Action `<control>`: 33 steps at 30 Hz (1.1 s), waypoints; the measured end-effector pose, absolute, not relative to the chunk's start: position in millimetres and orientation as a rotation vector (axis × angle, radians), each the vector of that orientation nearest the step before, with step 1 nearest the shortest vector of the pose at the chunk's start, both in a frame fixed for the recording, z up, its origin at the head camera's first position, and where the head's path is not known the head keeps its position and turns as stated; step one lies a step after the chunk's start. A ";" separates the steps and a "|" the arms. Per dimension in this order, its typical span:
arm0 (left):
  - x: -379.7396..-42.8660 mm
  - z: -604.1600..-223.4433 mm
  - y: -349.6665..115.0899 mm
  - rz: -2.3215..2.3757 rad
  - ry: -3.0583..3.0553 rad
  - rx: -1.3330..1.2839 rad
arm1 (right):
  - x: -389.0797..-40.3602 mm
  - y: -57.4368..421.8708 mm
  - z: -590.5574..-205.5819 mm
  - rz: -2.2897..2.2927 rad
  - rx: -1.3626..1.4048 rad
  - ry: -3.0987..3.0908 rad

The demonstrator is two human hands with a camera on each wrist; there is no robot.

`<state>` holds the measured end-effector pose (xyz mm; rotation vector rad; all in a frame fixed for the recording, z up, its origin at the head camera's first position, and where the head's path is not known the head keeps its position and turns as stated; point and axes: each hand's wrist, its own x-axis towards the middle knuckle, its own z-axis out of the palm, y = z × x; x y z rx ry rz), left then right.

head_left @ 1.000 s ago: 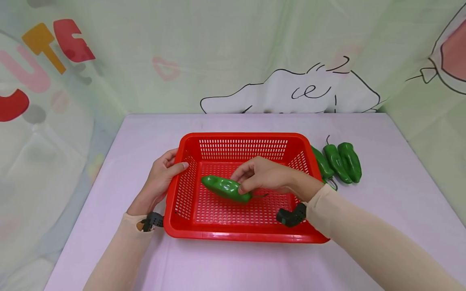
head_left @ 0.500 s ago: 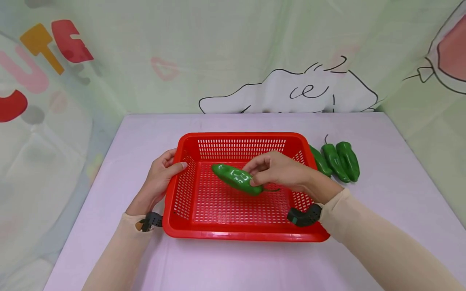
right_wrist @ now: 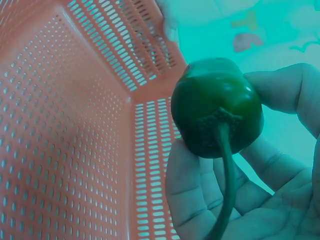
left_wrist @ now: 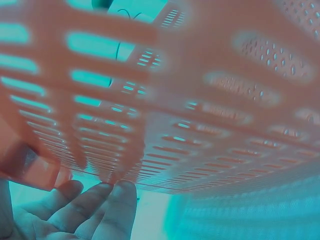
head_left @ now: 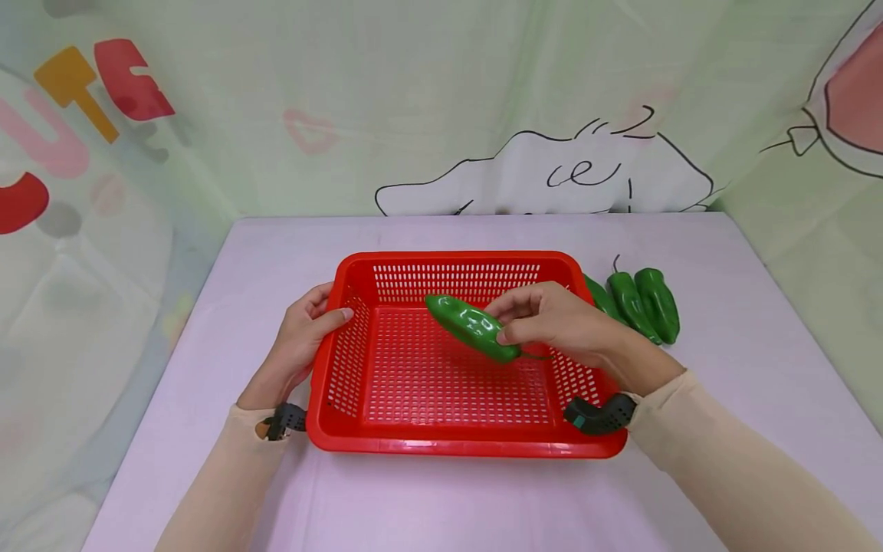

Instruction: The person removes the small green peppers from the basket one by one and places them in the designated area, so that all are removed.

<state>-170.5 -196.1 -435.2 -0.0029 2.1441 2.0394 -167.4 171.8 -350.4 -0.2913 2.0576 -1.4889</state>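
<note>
My right hand (head_left: 555,322) pinches a glossy green pepper (head_left: 472,328) near its stem end, above the floor of the red plastic basket (head_left: 462,448). The pepper's tip points to the far left and its thin stem trails to the right. Seen from the stem end in the right wrist view, the pepper (right_wrist: 217,102) sits between thumb and fingers. My left hand (head_left: 303,330) grips the basket's left rim, thumb over the inside. In the left wrist view its fingers (left_wrist: 117,210) touch the perforated wall (left_wrist: 125,115) from outside.
Several more green peppers (head_left: 635,303) lie on the pale lilac tabletop (head_left: 731,368) just right of the basket, one partly hidden by its rim. A printed curtain (head_left: 414,100) hangs behind the table and along both sides.
My right hand has moved right and slightly away with the pepper, lifting it off the basket's middle. My left hand keeps its grip on the rim.
</note>
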 end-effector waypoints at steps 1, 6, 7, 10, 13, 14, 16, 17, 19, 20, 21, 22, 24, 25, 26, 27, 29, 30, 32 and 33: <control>-170.5 -435.2 -196.0 2.038 2.145 -0.003 | -166.3 173.7 -349.9 -1.491 -0.287 2.068; -170.5 -434.4 -195.6 2.042 2.141 -0.003 | -160.2 185.1 -348.0 -1.516 -0.260 2.118; -170.4 -434.3 -195.5 2.042 2.141 -0.002 | -158.7 187.6 -347.6 -1.524 -0.263 2.128; -170.1 -434.0 -195.3 2.039 2.141 -0.006 | -154.2 196.2 -345.4 -1.552 -0.241 2.156; -170.0 -434.1 -195.4 2.039 2.138 -0.014 | -150.2 205.3 -342.4 -1.579 -0.219 2.177; -170.0 -434.2 -195.5 2.039 2.136 -0.017 | -149.4 208.4 -341.9 -1.588 -0.209 2.180; -170.0 -434.6 -195.7 2.039 2.134 -0.022 | -147.4 214.4 -340.7 -1.606 -0.194 2.180; -170.1 -434.7 -195.8 2.039 2.135 -0.023 | -146.7 217.3 -340.5 -1.615 -0.189 2.180; -169.9 -434.8 -195.9 2.038 2.136 -0.021 | -145.1 223.1 -340.4 -1.628 -0.177 2.182; -169.9 -434.8 -195.9 2.040 2.136 -0.018 | -144.2 226.1 -340.4 -1.628 -0.166 2.188; -169.9 -434.7 -195.9 2.041 2.137 -0.014 | -143.3 229.1 -340.6 -1.626 -0.157 2.200; -169.9 -434.4 -195.9 2.043 2.137 -0.011 | -142.5 232.2 -340.9 -1.621 -0.148 2.215; -169.9 -433.8 -195.7 2.048 2.136 -0.005 | -140.6 238.6 -342.0 -1.611 -0.135 2.253; -169.9 -433.4 -195.7 2.048 2.136 -0.002 | -139.6 241.9 -342.7 -1.609 -0.129 2.269; -170.0 -433.1 -195.6 2.049 2.135 -0.001 | -138.5 245.5 -343.7 -1.611 -0.123 2.281; -169.9 -432.9 -195.5 2.050 2.133 -0.002 | -137.3 249.0 -344.7 -1.617 -0.117 2.291; -169.8 -432.7 -195.4 2.048 2.132 -0.004 | -134.8 256.6 -346.8 -1.639 -0.111 2.294; -169.8 -432.8 -195.3 2.047 2.134 -0.007 | -133.6 260.4 -348.1 -1.658 -0.109 2.289; -169.6 -433.1 -195.2 2.045 2.135 -0.011 | -131.3 267.8 -350.8 -1.700 -0.108 2.277; -169.4 -433.3 -195.1 2.044 2.136 -0.013 | -130.2 271.5 -352.2 -1.715 -0.112 2.276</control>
